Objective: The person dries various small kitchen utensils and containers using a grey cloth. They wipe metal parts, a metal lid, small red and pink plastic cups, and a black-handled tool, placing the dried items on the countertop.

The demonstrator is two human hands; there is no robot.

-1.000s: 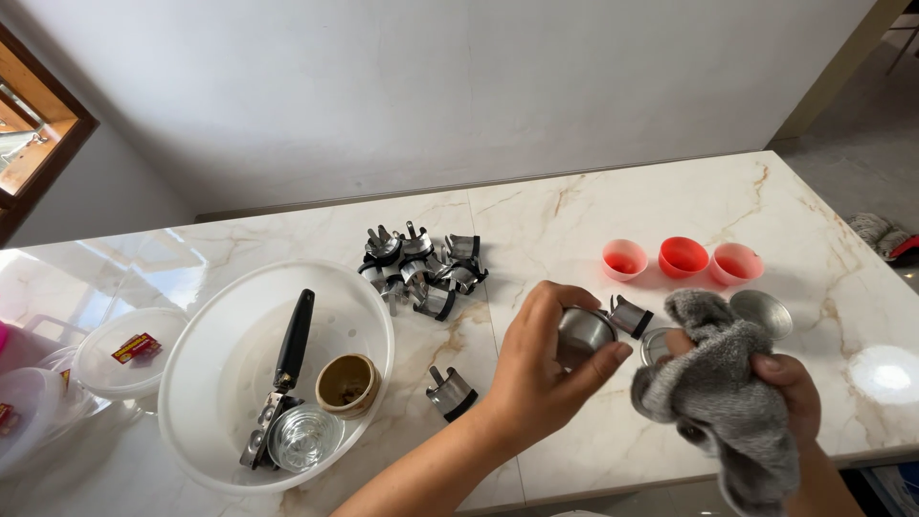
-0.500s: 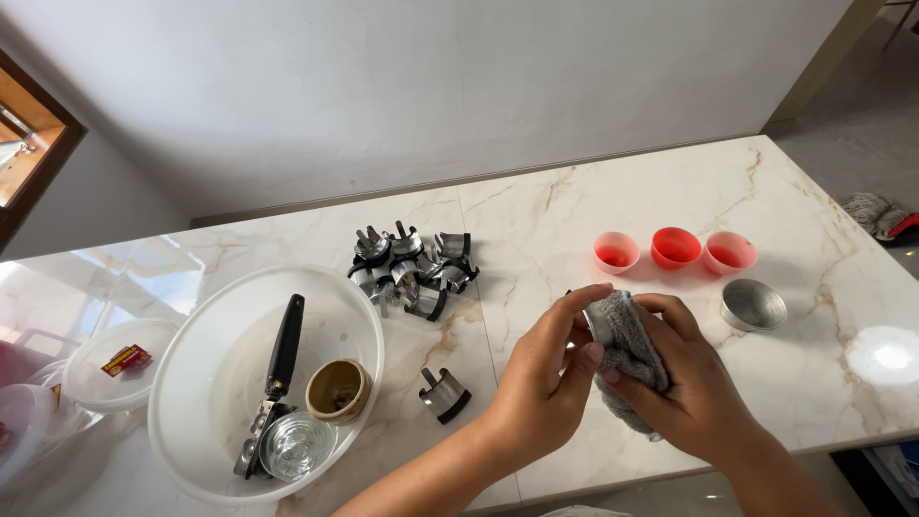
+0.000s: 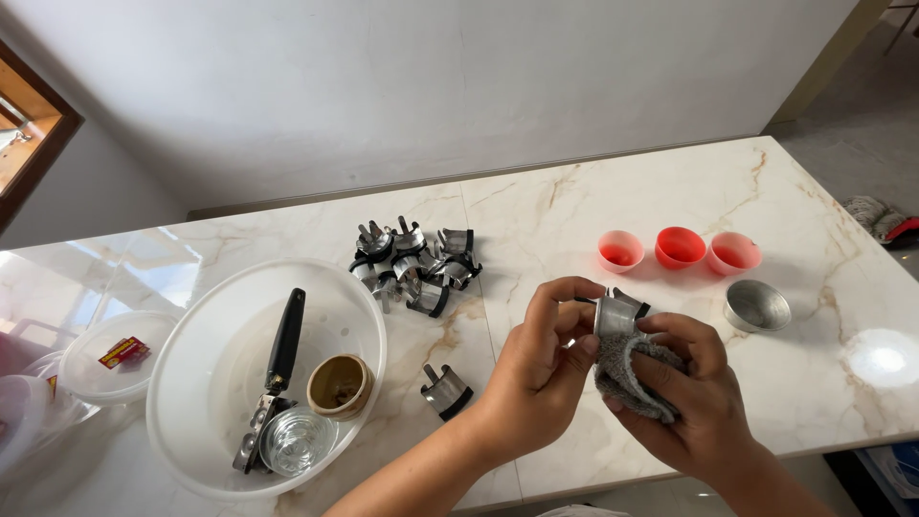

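Gripping metal cup (image 3: 615,315): left hand (image 3: 536,369); right hand (image 3: 694,397) clutching grey cloth (image 3: 627,378), cup's base hidden.

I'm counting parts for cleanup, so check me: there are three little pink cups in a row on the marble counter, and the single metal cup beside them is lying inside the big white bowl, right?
Not quite. The three pink cups do sit in a row on the marble counter, but the single metal cup stands on the counter itself, just right of them, not inside the big white bowl. The head view shows it.
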